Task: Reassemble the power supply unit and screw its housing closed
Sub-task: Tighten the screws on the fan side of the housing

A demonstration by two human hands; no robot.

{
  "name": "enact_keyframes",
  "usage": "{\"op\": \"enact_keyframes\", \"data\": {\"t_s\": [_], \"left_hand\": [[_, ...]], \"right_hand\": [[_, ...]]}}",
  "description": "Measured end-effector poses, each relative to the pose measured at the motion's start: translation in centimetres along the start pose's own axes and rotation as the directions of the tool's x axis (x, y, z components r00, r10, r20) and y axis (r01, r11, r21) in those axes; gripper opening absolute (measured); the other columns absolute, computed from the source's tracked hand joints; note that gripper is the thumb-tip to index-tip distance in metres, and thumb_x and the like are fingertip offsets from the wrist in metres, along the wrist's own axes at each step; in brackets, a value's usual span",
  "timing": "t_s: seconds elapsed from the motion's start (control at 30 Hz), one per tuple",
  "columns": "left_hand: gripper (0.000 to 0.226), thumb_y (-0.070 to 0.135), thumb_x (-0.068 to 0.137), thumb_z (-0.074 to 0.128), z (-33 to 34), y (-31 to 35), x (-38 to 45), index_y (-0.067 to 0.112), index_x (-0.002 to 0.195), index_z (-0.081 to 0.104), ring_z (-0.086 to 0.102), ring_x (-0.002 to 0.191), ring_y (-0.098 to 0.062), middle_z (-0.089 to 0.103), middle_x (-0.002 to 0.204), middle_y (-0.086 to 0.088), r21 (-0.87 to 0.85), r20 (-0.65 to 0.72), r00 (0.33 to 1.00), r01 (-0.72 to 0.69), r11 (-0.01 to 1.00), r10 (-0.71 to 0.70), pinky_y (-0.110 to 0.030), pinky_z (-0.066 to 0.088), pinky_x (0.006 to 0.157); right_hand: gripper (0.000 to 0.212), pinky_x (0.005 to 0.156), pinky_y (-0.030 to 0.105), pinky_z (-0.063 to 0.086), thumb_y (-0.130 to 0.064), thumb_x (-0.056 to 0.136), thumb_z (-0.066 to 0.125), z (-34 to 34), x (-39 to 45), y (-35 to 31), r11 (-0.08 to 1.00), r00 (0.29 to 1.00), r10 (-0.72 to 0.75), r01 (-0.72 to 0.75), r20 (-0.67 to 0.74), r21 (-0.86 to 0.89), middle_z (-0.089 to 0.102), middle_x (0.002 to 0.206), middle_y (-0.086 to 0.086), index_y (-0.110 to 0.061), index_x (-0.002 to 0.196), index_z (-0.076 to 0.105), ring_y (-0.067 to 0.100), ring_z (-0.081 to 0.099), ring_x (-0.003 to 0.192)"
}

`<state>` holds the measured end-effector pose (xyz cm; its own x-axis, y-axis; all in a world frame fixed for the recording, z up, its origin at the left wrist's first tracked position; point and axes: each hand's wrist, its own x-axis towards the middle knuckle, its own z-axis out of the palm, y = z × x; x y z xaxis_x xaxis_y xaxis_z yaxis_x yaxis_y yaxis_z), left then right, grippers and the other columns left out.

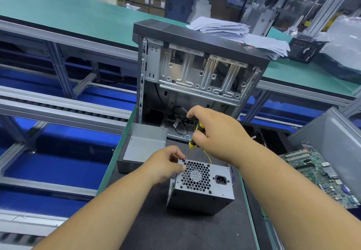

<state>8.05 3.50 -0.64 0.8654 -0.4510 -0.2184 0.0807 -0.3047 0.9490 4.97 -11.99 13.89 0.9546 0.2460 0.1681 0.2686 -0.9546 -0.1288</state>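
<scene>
The grey power supply unit [203,189] stands on the dark mat with its honeycomb fan grille and power socket facing up. My left hand [166,164] grips its upper left corner, fingertips pinched close to a screw there. My right hand [213,132] holds a yellow and black screwdriver [194,139] tilted, its tip resting on that corner screw. Yellow and purple wires [230,168] trail from the unit's far side.
An open grey metal cover [140,148] lies left of the unit. Behind stands an empty computer case [195,77] with its side off. A motherboard [322,177] and a grey panel [332,136] lie at right. Papers [234,32] sit on the green bench.
</scene>
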Motion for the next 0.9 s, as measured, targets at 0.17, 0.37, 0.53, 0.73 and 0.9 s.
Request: {"op": "enact_keyframes", "data": {"t_s": [0.17, 0.37, 0.53, 0.73, 0.9], "left_hand": [[0.015, 0.014, 0.083, 0.075, -0.07, -0.08, 0.06, 0.021, 0.094, 0.066, 0.048, 0.062, -0.009, 0.055, 0.075, 0.003, 0.042, 0.0, 1.0, -0.007, 0.999, 0.007, -0.016, 0.04, 0.058], [0.016, 0.014, 0.083, 0.075, -0.07, -0.03, -0.01, 0.021, 0.095, 0.066, 0.047, 0.062, -0.008, 0.055, 0.075, 0.003, 0.045, -0.001, 1.0, -0.008, 0.999, 0.008, -0.012, 0.039, 0.055], [0.016, 0.012, 0.083, 0.075, -0.05, 0.02, -0.07, 0.019, 0.095, 0.066, 0.046, 0.06, -0.007, 0.053, 0.074, 0.004, 0.026, -0.004, 1.0, -0.008, 1.0, 0.008, -0.009, 0.038, 0.052], [0.017, 0.014, 0.083, 0.076, -0.06, -0.05, -0.11, 0.022, 0.094, 0.066, 0.048, 0.062, -0.008, 0.054, 0.074, 0.005, 0.035, -0.003, 1.0, -0.012, 0.999, 0.012, -0.015, 0.039, 0.058], [0.016, 0.017, 0.083, 0.076, -0.08, -0.09, -0.14, 0.024, 0.094, 0.066, 0.048, 0.062, -0.007, 0.054, 0.076, 0.006, 0.037, -0.009, 1.0, -0.009, 0.999, 0.01, -0.012, 0.039, 0.057]], "right_hand": [[0.032, 0.053, 0.031, 0.039, -0.053, 0.098, 0.042, 0.14, 0.13, -0.08, 0.993, 1.0, 0.003, -0.004, -0.009, -0.114, 0.047, 0.061, -0.007, -0.029, 0.12, 0.047, 0.014, 0.052, 0.065], [0.038, 0.059, 0.032, 0.04, -0.034, 0.089, 0.05, 0.06, -0.04, -0.03, 1.0, 1.0, 0.0, 0.0, 0.025, 0.002, 0.053, 0.09, -0.015, -0.031, 0.126, 0.042, 0.016, 0.054, 0.079], [0.031, 0.057, 0.032, 0.046, -0.044, 0.096, 0.05, 0.02, 0.05, 0.02, 0.997, 1.0, 0.024, -0.022, 0.014, -0.08, 0.053, 0.07, -0.011, -0.031, 0.124, 0.045, 0.016, 0.056, 0.07], [0.02, 0.059, 0.029, 0.043, -0.048, 0.095, 0.047, -0.23, -0.09, 0.01, 0.997, 0.999, 0.037, -0.034, 0.032, -0.074, 0.058, 0.078, -0.012, -0.032, 0.104, 0.055, 0.011, 0.057, 0.074], [0.019, 0.059, 0.027, 0.039, -0.03, 0.092, 0.05, -0.53, 0.01, 0.17, 0.999, 0.997, 0.015, -0.018, 0.073, 0.046, 0.052, 0.094, -0.016, -0.035, 0.11, 0.052, 0.001, 0.048, 0.071]]}}
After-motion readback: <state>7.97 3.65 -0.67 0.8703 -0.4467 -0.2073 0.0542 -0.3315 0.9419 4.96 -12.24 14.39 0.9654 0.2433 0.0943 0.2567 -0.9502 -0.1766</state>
